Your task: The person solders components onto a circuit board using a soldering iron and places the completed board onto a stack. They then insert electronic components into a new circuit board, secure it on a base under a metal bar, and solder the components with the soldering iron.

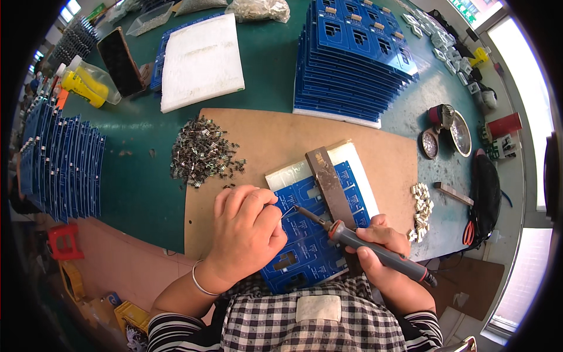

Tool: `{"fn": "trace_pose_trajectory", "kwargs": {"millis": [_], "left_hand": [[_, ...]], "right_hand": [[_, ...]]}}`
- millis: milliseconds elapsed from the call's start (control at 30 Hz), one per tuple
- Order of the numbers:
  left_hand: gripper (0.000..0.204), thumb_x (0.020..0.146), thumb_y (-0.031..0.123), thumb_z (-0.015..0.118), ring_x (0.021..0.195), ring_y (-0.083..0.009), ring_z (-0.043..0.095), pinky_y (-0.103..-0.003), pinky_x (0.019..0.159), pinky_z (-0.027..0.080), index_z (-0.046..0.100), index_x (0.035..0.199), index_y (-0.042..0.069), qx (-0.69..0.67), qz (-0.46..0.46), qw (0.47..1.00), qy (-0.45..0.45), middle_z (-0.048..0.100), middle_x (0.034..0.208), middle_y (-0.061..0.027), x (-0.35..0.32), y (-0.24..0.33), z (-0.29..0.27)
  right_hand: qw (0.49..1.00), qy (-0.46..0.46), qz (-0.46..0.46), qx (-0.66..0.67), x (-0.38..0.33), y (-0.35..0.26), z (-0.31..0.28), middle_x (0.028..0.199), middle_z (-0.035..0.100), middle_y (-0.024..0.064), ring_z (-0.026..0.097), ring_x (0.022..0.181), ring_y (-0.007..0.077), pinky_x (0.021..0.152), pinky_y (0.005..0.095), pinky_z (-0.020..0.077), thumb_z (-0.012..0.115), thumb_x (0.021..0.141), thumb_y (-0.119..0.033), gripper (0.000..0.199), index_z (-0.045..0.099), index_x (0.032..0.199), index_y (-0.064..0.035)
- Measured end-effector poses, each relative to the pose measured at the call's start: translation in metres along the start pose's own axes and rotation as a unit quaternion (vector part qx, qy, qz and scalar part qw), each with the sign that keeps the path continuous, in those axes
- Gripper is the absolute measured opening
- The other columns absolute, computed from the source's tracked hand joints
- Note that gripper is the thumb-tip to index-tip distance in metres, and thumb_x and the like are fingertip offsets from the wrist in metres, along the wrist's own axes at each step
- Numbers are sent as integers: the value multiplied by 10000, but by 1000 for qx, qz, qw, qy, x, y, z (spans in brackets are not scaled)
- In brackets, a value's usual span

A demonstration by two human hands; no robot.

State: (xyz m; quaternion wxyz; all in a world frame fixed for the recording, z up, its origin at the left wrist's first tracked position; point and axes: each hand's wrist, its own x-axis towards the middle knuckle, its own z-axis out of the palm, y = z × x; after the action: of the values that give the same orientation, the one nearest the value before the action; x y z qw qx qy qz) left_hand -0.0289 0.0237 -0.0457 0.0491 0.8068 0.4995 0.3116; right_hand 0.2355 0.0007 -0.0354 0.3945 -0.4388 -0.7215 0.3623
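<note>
My right hand (381, 243) is closed around the grey handle of a soldering iron (350, 236). The iron's tip points left and meets a blue circuit board panel (302, 234), as far as I can see. Over the panel's left part, my left hand (246, 229) is closed in a pinch on a thin silvery solder wire (288, 213), whose end reaches close to the tip. A dark brown bar (329, 185) lies across the panel. Beneath the panel is a white foam slab (359, 161), tilted on a brown work board (258, 132). My fingers hide part of the wire.
Small black components with metal legs (202, 152) are heaped left of the panel; white connectors (420, 211) lie to its right. Blue boards (352, 70) form a tall stack behind, others (61, 158) stand far left. A phone (121, 61) leans near a yellow bottle (85, 88).
</note>
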Motion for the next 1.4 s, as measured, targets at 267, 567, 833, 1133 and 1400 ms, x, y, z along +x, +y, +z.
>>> {"fn": "trace_pose_trajectory", "kwargs": {"millis": [267, 567, 833, 1133, 1400], "left_hand": [[153, 663, 33, 672, 983, -258, 556, -448, 876, 397, 564, 760, 81, -8, -5, 1000, -9, 587, 1008, -47, 0, 1, 1], [198, 648, 35, 690, 1051, -306, 533, -479, 930, 384, 552, 772, 105, -14, -1, 1000, -22, 560, 1076, -62, -5, 1, 4], [161, 711, 95, 749, 740, -182, 522, -398, 834, 368, 612, 779, 145, 26, 17, 999, 19, 498, 719, 27, -14, 2, -10], [167, 742, 125, 764, 639, -166, 460, -374, 748, 334, 603, 769, 158, -19, 18, 1000, -8, 435, 642, 33, -30, 17, -4], [178, 756, 124, 750, 650, -176, 462, -376, 744, 334, 575, 752, 152, -14, 34, 999, -22, 436, 647, 25, -28, 18, 0]], "right_hand": [[1000, 12, -25, -6, 1, -2, 3, 834, 728, 107, 552, 638, 196, 710, 343, 443, 773, 824, -206, 280, 655, 983, -8], [999, 16, -34, -15, -3, -3, 3, 797, 724, 86, 584, 615, 177, 712, 341, 431, 765, 836, -210, 266, 643, 972, -16], [998, 22, -53, -21, -15, -10, -10, 788, 725, 74, 622, 626, 162, 759, 349, 419, 729, 863, -223, 249, 636, 1003, -39], [999, 40, -24, -1, -47, -10, -7, 791, 737, 49, 656, 674, 141, 815, 348, 399, 697, 890, -208, 245, 623, 1061, -50], [999, 26, -19, 11, -45, -5, -4, 829, 747, 56, 617, 683, 132, 816, 346, 382, 711, 857, -160, 259, 638, 1069, -29]]}}
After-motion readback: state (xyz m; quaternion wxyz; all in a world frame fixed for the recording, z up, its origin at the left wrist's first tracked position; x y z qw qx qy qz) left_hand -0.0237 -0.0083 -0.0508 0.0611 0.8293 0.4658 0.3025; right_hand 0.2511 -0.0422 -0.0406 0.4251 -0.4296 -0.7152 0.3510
